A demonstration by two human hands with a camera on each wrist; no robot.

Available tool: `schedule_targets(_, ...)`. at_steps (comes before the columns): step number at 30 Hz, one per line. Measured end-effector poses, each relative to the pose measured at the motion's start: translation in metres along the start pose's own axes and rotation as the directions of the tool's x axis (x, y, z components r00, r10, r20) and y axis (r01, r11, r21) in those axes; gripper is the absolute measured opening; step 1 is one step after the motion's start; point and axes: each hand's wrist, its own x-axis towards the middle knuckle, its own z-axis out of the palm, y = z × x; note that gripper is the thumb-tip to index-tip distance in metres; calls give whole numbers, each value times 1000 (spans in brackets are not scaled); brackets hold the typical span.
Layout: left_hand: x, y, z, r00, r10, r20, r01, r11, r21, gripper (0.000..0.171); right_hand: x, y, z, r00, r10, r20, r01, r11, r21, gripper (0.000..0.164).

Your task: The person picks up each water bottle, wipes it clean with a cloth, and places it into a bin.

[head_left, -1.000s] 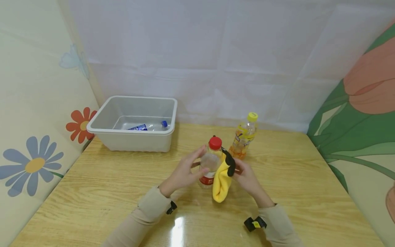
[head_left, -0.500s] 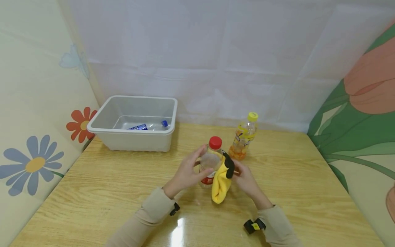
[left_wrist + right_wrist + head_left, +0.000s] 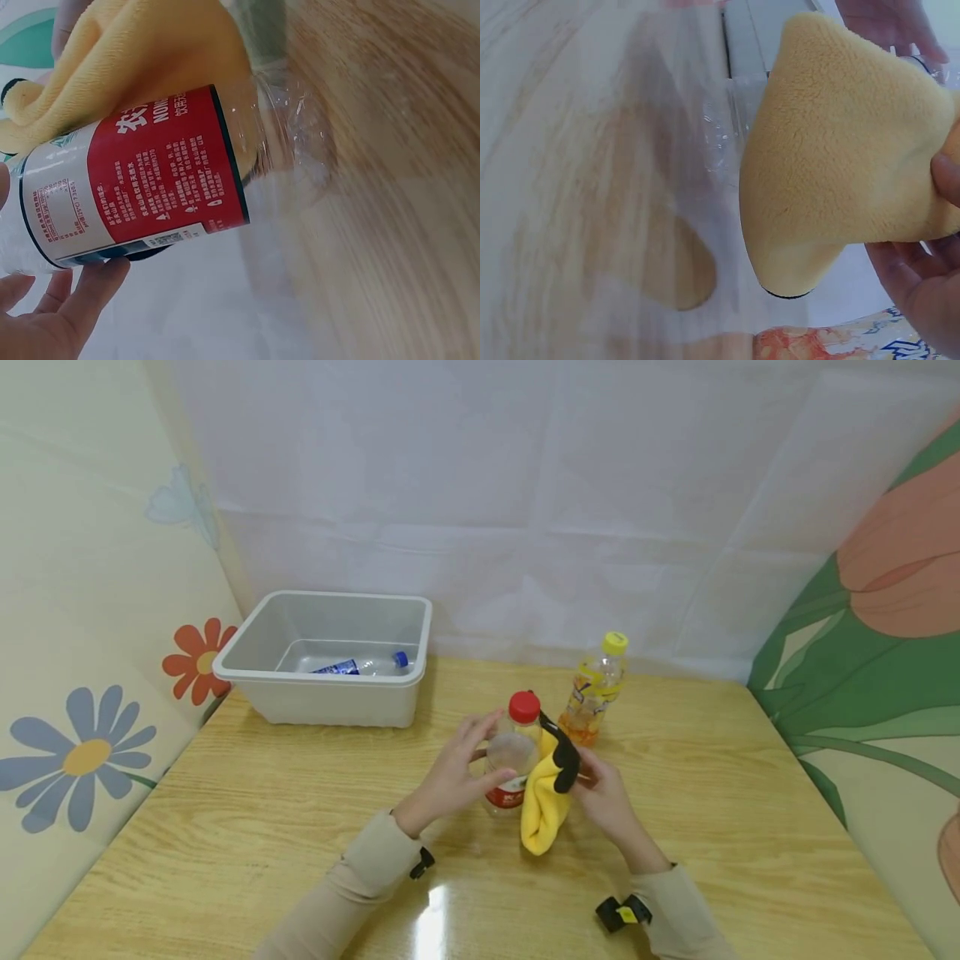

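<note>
A clear plastic bottle with a red cap and a red-and-white label stands upright on the table in the head view. My left hand grips it from the left, thumb in front and fingers behind. In the left wrist view the bottle's printed label faces the camera. My right hand pinches a folded yellow cloth with a dark edge at the bottle's right side. Up close in the right wrist view, the fluffy cloth covers much of the bottle behind it.
A second bottle with a yellow cap and some orange drink stands just behind my right hand. At the back left is a grey bin; a blue-capped bottle lies in it. A white sheet hangs behind the table.
The cloth dips slightly left, then shifts back right with my right hand, and more of its dark edge shows. My left hand keeps its grip on the bottle, which stays in place.
</note>
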Motion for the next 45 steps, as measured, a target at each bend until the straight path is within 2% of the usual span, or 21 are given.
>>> schedule_targets(9,-1,-1,-3,999,-51,11,51,998,-43,76,-1,-10,-6,991,-116,-65,120,991,62,38)
schedule_targets(15,-2,-1,-7,999,-43,5,43,999,-30,64,0,-20,-12,984,-144,-101,152,986,70,37)
schedule_targets(20,-2,-3,-11,999,-38,29,39,999,-18,61,2,-27,-16,979,-169,-111,177,982,62,38)
schedule_targets(25,-1,-6,-14,998,-12,62,15,999,-49,60,5,-33,-20,970,-209,-127,221,971,87,54)
schedule_targets(32,-1,26,-27,993,17,114,-8,997,-79,55,9,-37,-22,949,-281,-141,302,940,161,66)
schedule_targets(39,-1,-8,-18,993,23,113,-10,993,-115,60,11,-45,-20,944,-286,-162,309,941,139,66)
schedule_targets(45,-2,-11,-18,994,34,106,-23,995,-98,60,15,-46,-13,932,-338,-128,357,918,175,64)
